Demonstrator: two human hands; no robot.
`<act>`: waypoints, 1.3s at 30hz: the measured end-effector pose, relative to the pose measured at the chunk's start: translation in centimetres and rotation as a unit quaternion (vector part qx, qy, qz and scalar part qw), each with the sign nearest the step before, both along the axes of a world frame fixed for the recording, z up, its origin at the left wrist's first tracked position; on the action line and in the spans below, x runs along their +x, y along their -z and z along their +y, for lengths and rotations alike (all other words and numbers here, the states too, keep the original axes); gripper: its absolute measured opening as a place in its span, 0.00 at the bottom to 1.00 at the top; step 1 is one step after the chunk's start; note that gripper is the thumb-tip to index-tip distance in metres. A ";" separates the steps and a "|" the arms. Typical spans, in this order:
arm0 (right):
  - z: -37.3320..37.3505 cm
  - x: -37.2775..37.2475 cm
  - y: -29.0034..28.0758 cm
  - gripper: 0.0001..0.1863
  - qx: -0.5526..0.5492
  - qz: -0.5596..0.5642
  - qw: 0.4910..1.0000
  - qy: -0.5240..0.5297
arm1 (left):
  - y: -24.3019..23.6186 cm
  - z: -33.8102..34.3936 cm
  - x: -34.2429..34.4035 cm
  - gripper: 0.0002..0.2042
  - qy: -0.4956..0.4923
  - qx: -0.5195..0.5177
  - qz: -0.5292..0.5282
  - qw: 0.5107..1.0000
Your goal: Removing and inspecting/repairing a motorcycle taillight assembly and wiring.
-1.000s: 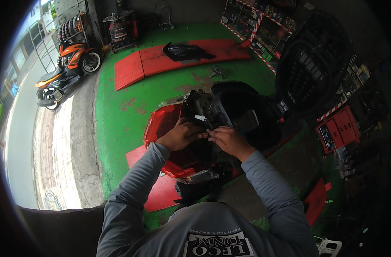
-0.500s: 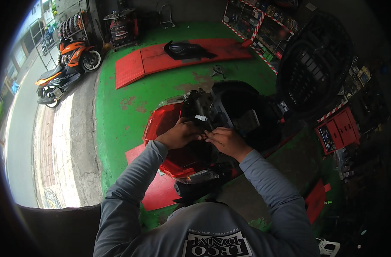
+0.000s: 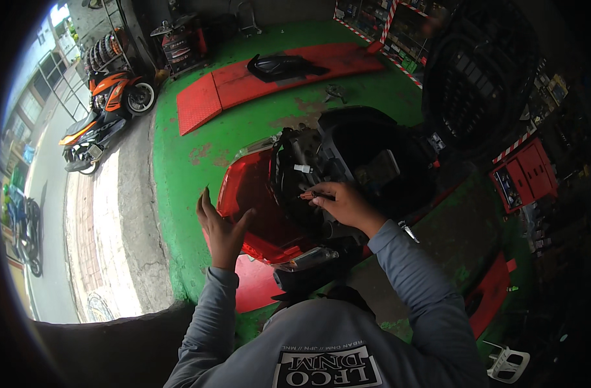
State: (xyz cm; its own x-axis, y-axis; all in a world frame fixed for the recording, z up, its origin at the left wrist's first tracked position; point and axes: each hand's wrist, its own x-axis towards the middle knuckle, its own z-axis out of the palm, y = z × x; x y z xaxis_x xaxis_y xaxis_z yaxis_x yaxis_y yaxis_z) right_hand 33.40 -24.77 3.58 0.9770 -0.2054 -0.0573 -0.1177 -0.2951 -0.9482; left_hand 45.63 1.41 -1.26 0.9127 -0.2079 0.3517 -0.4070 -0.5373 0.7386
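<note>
A red scooter (image 3: 256,207) with its body panels off stands in front of me on a green floor. My right hand (image 3: 344,204) is at the exposed black engine area (image 3: 298,174) and pinches a small thin orange-tipped part (image 3: 306,194) between its fingers. My left hand (image 3: 221,229) is lifted off to the left of the scooter, palm open, fingers spread, holding nothing. The scooter's open black under-seat compartment (image 3: 373,149) lies just beyond my right hand.
A long red ramp (image 3: 243,81) carries a black seat (image 3: 285,64) at the back. An orange motorcycle (image 3: 108,110) is parked at the left by the pavement. Shelves of parts (image 3: 399,26) and a red tool cabinet (image 3: 525,174) stand at the right.
My left hand has come off the engine area and swung out to the left, now open. My right hand stays at the engine, holding the small part.
</note>
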 end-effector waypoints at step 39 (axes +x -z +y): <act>2.0 -0.8 -1.7 0.15 -0.172 0.082 0.955 -0.227 | 11.0 2.7 -10.9 0.47 0.096 -0.542 0.339 0.763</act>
State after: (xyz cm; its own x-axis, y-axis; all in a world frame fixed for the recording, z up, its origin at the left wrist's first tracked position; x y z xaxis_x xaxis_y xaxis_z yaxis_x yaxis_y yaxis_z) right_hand 32.59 -22.76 5.27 0.9539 0.2024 -0.2217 -0.0419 -0.6415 -0.7660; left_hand 34.73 4.08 -12.21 0.9503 -0.2836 -0.1280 0.2727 0.5605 0.7820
